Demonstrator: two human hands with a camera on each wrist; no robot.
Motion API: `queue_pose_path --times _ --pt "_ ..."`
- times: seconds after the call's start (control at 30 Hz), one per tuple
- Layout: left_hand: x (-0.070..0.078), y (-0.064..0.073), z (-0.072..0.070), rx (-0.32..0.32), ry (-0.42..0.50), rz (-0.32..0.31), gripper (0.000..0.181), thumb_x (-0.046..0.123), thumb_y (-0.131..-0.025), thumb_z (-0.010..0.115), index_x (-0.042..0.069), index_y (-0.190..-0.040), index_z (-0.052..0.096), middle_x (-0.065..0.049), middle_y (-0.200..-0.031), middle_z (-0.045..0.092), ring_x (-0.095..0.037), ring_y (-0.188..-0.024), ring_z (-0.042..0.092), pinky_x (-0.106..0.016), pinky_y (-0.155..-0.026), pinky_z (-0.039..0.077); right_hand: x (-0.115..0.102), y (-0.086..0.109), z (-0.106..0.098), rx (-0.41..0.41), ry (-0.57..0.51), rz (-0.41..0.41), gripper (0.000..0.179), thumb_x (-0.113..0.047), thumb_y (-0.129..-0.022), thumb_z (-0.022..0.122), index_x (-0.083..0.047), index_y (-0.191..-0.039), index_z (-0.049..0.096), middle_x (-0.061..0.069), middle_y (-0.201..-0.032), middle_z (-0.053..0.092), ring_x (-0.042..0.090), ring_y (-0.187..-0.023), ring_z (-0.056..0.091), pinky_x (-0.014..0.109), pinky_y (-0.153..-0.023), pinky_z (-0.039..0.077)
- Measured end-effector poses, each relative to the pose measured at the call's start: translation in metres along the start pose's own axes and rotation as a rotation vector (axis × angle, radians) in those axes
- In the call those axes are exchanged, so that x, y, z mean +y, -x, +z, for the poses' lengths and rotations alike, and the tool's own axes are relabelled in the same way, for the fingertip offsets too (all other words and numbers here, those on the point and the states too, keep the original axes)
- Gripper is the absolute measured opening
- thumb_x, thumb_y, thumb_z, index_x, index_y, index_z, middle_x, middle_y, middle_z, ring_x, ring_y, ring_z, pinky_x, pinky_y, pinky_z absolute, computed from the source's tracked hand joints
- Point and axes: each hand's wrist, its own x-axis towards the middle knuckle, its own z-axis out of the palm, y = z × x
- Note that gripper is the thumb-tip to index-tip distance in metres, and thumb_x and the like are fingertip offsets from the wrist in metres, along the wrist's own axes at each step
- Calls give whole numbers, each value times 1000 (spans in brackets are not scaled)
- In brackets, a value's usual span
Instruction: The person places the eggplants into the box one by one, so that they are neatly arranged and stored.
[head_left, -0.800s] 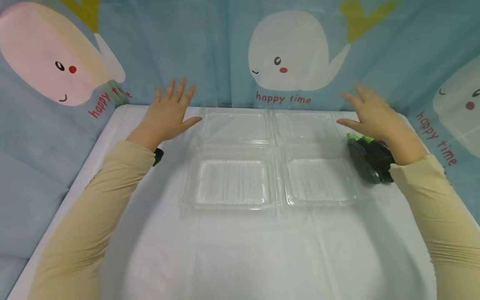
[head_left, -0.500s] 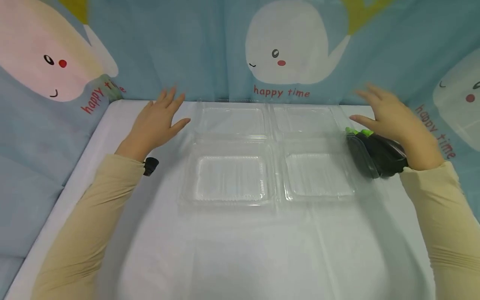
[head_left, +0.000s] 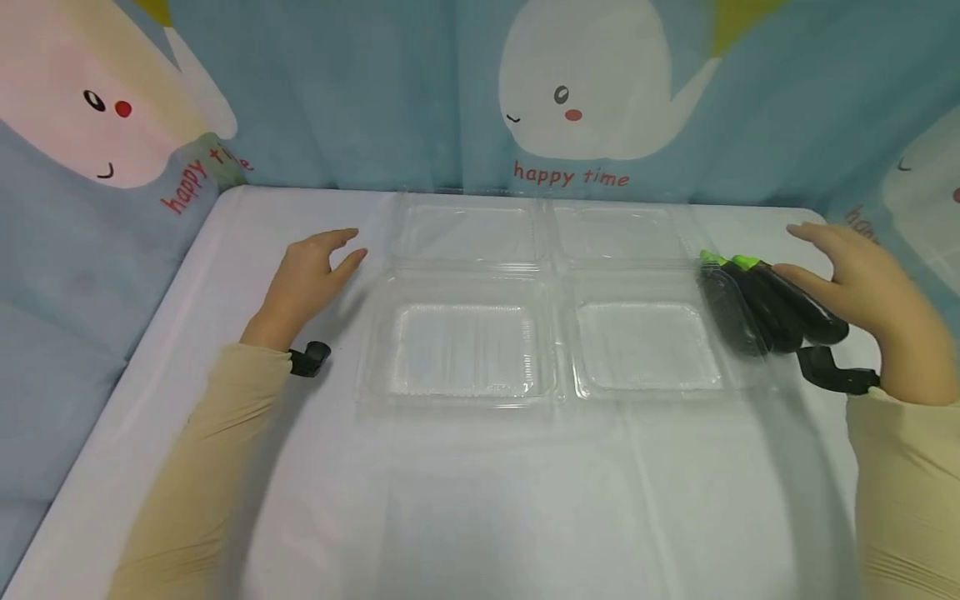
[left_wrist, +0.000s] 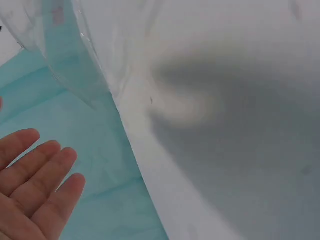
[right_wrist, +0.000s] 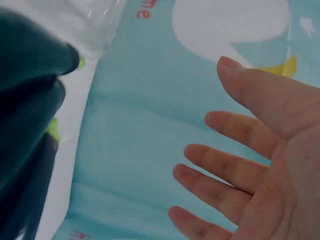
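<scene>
Two clear plastic clamshell boxes lie side by side with their lids folded back, the left box point(head_left: 459, 400) and the right box point(head_left: 647, 393). Dark eggplants point(head_left: 787, 308) with green caps lie in a bunch at the right box's edge, partly seen through its clear plastic. Over the table left of the boxes, my left hand point(head_left: 303, 271) holds nothing; its fingers are extended in the left wrist view. My right hand point(head_left: 873, 279) hovers just right of the eggplants, thumb overlapping them in the head view. In the right wrist view its spread fingers point(right_wrist: 220, 165) hold nothing.
A white cloth point(head_left: 510, 500) covers the table. Behind it and at both sides hangs a blue curtain point(head_left: 360, 108) printed with whales, close to the lids' far edges. Black wrist mounts point(head_left: 836, 375) stick out from my wrists.
Both hands have drawn back toward me from the far edge. The right hand has also moved right, uncovering more of the eggplants. The boxes stay put.
</scene>
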Motion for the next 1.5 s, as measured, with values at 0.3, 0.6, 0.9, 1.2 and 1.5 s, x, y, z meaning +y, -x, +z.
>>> queue_pose_path --times 0.3,0.6,0.9,1.2,1.5 --pt "2 28 15 62 278 -39 38 15 -92 63 -1 -126 58 -17 -125 59 -29 -113 58 -37 -95 48 13 41 15 88 -16 158 63 -35 -100 46 9 -141 30 39 -139 28 53 -131 21 64 -108 12" --pt "9 53 25 47 503 -96 37 13 -92 63 1 -126 58 -13 -124 60 -25 -111 59 -12 -85 48 107 54 64 177 -55 221 65 -37 -95 56 -2 -144 33 36 -138 34 53 -128 28 66 -105 18" --pt "13 58 39 159 539 -88 31 7 -91 62 -4 -120 60 -16 -117 63 -21 -105 62 -12 -83 49 165 58 102 217 -76 297 62 -37 -92 61 -13 -144 38 29 -138 41 54 -119 40 67 -89 36" --pt "12 61 45 160 840 -219 38 11 -91 65 -9 -122 56 -20 -120 61 -4 -97 63 -16 -85 50 142 54 100 271 -160 277 54 -36 -94 57 -9 -139 46 19 -138 47 13 -132 38 18 -108 23" --pt "11 59 52 202 1010 -257 39 3 -87 67 -15 -120 54 -5 -103 69 -9 -93 66 -19 -84 52 141 58 111 262 -181 311 52 -30 -95 58 -1 -136 47 25 -135 48 9 -129 40 24 -111 25"
